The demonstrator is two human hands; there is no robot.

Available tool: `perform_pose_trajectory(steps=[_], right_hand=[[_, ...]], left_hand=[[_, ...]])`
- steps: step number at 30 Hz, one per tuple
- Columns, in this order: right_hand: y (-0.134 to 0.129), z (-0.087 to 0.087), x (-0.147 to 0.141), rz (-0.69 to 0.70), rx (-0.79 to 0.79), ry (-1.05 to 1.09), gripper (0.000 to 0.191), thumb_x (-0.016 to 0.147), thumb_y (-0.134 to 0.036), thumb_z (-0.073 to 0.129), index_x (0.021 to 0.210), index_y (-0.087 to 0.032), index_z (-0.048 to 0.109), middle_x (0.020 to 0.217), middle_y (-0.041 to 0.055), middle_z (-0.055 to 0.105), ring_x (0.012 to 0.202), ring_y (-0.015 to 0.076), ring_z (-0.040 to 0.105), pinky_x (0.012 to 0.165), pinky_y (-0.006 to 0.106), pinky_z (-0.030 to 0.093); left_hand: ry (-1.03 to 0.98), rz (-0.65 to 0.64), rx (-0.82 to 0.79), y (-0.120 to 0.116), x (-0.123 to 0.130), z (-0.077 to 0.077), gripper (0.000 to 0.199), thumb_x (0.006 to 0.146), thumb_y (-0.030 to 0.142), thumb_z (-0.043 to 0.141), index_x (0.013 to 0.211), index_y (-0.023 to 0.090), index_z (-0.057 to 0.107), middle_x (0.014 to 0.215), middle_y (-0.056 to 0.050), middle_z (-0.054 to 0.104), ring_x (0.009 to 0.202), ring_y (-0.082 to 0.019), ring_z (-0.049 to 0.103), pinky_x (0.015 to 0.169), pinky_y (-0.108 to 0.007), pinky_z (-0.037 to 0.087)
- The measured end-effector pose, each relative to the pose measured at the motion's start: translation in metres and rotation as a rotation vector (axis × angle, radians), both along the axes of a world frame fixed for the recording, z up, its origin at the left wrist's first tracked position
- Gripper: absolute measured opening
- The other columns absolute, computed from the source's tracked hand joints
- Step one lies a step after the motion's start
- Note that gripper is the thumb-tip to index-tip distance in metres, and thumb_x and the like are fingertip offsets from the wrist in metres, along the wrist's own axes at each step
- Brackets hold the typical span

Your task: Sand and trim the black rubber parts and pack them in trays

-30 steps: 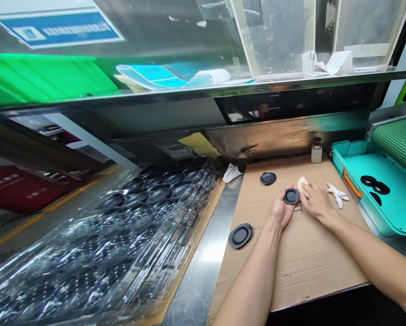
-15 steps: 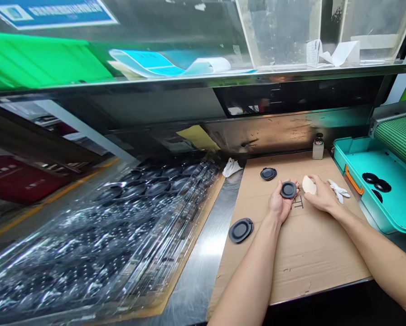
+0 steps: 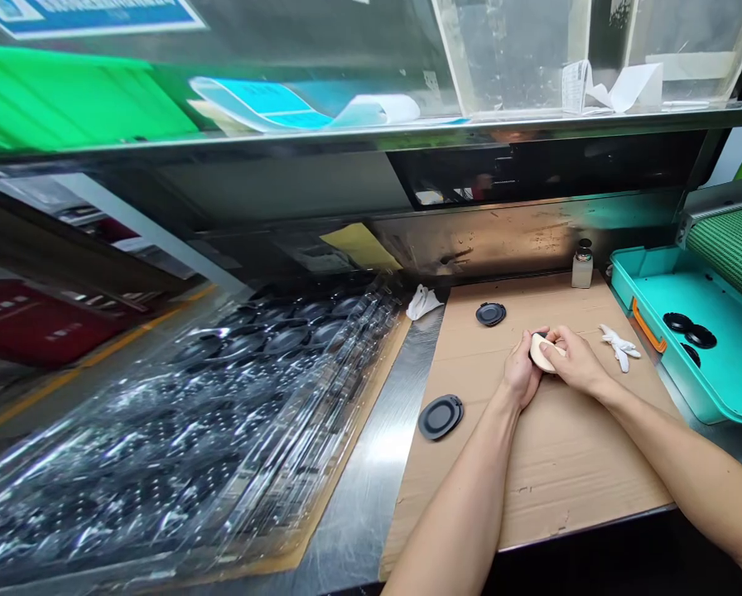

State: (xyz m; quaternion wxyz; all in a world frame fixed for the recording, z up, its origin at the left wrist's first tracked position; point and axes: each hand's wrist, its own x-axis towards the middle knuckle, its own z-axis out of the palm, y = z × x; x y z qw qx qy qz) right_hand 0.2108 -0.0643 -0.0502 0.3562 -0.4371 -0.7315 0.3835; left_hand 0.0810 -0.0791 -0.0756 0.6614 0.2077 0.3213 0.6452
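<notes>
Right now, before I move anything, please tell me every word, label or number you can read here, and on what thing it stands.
Blue sign: white lettering, too blurred to read.
Cyan label sheet: faint print, too blurred to read.
Red panel: white characters, too blurred to read.
Small bottle: label too small to read.
No text is clearly readable.

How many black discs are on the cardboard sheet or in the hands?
3: one disc far on the cardboard, one near its left edge, one in the left hand, mostly hidden by a sponge.
</notes>
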Motion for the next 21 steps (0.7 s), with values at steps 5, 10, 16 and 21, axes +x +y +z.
perform_pose_trajectory(steps=[5,10,16,21], right_hand=[[0.009,0.004,0.011,0.199,-0.143,-0.069,0.023,0.086,-0.043,0.060,0.089,-0.021,0.058,0.071,-0.0030,0.060,0.063,0.0140,0.053,0.056,0.023,0.036],[0.009,0.013,0.023,0.018,0.053,-0.320,0.017,0.089,-0.037,0.060,0.095,-0.022,0.065,0.082,0.0006,0.070,0.076,0.0182,0.062,0.064,0.025,0.039],[-0.007,0.010,-0.002,-0.083,0.204,-0.416,0.027,0.101,-0.039,0.048,0.122,-0.025,0.057,0.111,0.0060,0.075,0.095,0.0230,0.070,0.075,0.029,0.045],[-0.004,0.015,-0.007,-0.245,0.199,-0.659,0.034,0.106,-0.043,0.037,0.127,-0.022,0.053,0.107,0.0116,0.076,0.092,0.0269,0.072,0.076,0.032,0.045]], left_hand=[[0.037,0.047,-0.025,-0.001,-0.002,-0.002,0.036,0.102,0.036,0.050,0.102,0.010,0.074,0.099,-0.013,0.076,0.101,-0.024,0.073,0.100,-0.038,0.053],[0.001,0.033,-0.023,-0.001,0.000,-0.001,0.036,0.103,0.036,0.048,0.101,0.011,0.073,0.101,-0.014,0.076,0.104,-0.025,0.072,0.101,-0.043,0.054],[-0.083,0.031,-0.048,0.001,0.001,0.002,0.037,0.105,0.037,0.046,0.097,0.011,0.072,0.103,-0.014,0.076,0.109,-0.025,0.071,0.103,-0.040,0.054],[-0.081,0.060,-0.117,0.002,0.000,0.001,0.039,0.107,0.033,0.041,0.096,0.012,0.071,0.099,-0.012,0.077,0.102,-0.022,0.073,0.103,-0.040,0.055]])
